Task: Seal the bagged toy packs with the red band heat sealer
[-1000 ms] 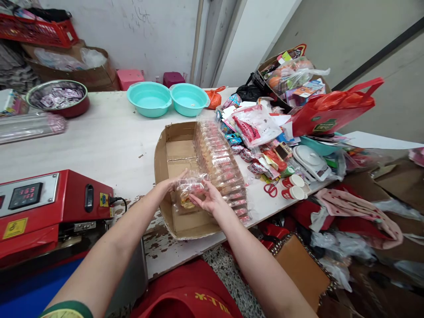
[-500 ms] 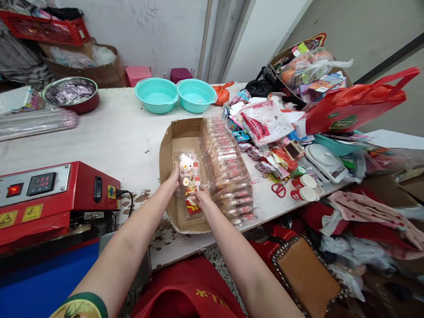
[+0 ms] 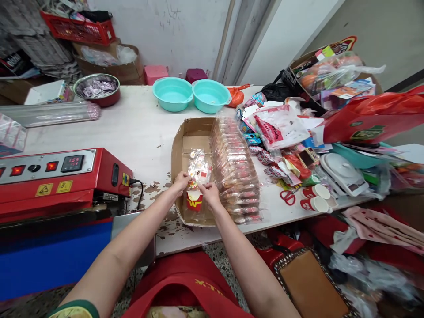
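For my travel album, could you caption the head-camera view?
Left hand and right hand hold a clear packet over a cardboard tray, beside a row of wrapped packets.

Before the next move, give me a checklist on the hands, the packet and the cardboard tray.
1. Left hand on the clear packet: ok, at its left side.
2. Right hand on the clear packet: ok, at its right side.
3. Clear packet within the outline of the cardboard tray: ok.
4. Clear packet resting on the tray floor: cannot tell.
5. Row of packets fully inside the tray: not ok, near-end wrappers stick out past the right rim.
6. Red scissors outside the tray: ok, on the table to its right.
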The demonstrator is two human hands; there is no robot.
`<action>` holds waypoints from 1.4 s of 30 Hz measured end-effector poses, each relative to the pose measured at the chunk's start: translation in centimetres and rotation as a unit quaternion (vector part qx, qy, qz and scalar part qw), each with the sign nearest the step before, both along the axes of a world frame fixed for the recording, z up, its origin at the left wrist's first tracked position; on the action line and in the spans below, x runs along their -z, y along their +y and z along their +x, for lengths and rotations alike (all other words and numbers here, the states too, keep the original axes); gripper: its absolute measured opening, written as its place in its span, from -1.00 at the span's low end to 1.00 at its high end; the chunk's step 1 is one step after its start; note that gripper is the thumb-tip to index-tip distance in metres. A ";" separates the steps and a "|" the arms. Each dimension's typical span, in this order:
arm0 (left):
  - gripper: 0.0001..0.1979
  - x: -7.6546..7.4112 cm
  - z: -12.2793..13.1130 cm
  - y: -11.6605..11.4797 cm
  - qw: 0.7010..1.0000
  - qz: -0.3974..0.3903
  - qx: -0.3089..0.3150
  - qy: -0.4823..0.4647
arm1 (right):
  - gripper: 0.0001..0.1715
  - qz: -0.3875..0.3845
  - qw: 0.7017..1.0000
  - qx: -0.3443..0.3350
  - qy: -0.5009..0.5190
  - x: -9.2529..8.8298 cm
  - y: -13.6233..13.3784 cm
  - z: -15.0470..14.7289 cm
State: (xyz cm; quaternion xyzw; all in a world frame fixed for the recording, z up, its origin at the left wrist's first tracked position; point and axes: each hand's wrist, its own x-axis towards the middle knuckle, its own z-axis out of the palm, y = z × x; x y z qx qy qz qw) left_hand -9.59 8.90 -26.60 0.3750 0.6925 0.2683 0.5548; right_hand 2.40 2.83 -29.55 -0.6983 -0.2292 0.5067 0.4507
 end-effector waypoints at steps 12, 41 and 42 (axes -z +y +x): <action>-0.40 -11.1 -4.2 -5.8 0.927 0.090 0.111 -0.347 | -0.15 0.211 0.945 -0.121 0.218 -11.8 -2.3 0.9; -0.51 -9.9 -12.2 -15.5 0.943 0.126 -0.140 -0.274 | -0.13 0.131 0.869 -0.339 0.336 -9.2 -7.4 -9.3; -0.50 -9.7 -12.9 -15.5 0.945 0.122 -0.143 -0.268 | -0.11 0.131 0.870 -0.332 0.341 -9.1 -7.8 -10.1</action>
